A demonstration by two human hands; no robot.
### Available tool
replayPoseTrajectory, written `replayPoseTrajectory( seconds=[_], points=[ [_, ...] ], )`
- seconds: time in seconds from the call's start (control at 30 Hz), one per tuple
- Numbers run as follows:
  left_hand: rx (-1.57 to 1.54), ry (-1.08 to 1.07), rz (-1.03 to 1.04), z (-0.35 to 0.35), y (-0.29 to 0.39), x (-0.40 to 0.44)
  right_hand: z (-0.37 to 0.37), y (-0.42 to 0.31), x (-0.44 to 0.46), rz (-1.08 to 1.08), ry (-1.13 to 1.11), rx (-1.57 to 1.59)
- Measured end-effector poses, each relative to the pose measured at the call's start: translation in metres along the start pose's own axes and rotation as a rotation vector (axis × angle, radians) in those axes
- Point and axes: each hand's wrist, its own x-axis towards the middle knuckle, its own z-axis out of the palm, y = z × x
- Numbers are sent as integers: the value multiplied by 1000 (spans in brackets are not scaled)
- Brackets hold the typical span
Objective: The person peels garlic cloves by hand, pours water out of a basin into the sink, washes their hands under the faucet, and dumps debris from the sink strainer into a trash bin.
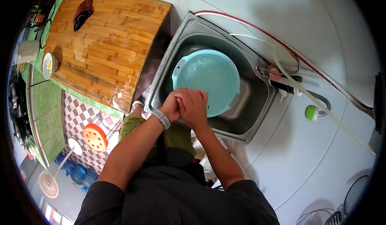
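My left hand, with a pale band around the wrist, is closed and pressed against my right hand. The right fingers wrap over the left hand and hide most of its fingers. Whether something small lies between the palms cannot be made out. Both hands are above the near rim of a light blue plastic basin, which holds water with small bits in it. The basin sits in a metal sink, and its nearest edge is partly covered by my hands.
Left of the sink stands a wooden worktop with wet patches, a dark red and black object and a small bowl of pale pieces. A faucet and hoses are at right. An orange stool stands on the checked floor.
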Motion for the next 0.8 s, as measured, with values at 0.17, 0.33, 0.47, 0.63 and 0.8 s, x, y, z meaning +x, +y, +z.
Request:
replayPoseTrajectory(
  seconds=[0.17,0.33,0.47,0.63,0.8],
  points=[
    [-180,-131,40,-5,0,-1,-15,-12,-3,-25,17,-244],
    [-58,36,131,16,-6,4,-22,-13,-1,41,116,-388],
    [68,155,124,28,-8,2,-33,-3,7,63,57,-198],
    [-12,-90,72,7,-6,8,-45,6,9,76,-62,71],
    [86,139,119,22,-9,7,-40,4,1,147,-166,406]
  ],
)
